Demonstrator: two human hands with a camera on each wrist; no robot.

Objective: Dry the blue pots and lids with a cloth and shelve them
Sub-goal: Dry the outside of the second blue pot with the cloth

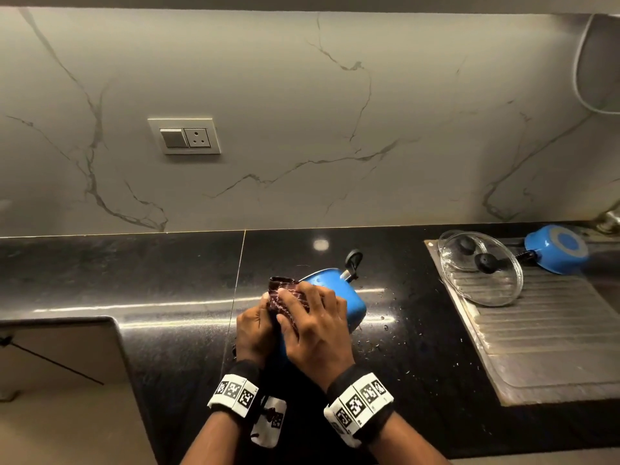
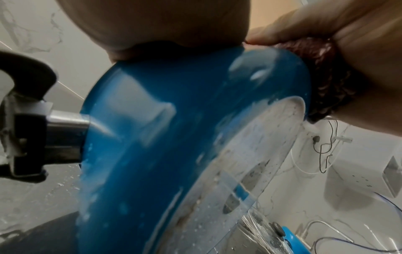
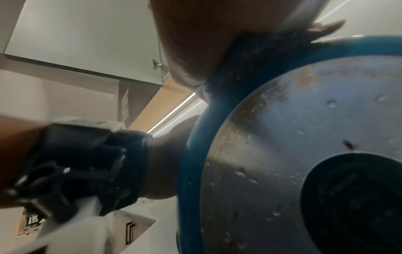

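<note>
The blue pot (image 1: 349, 302) lay tilted on its side over the black countertop (image 1: 167, 263), its black handle (image 1: 353, 260) pointing toward one o'clock. A dark maroon cloth (image 1: 285, 297) covered its upper wall. The right hand (image 1: 315, 327) pressed the cloth down with fingers spread apart and nearly straight. The left hand (image 1: 255, 330), at nine o'clock of the pot, gripped the pot's edge and cloth with curled fingers. At three o'clock, a glass lid (image 1: 483, 266) and a second blue pot (image 1: 560, 248) rested on the steel draining board (image 1: 553, 330).
</note>
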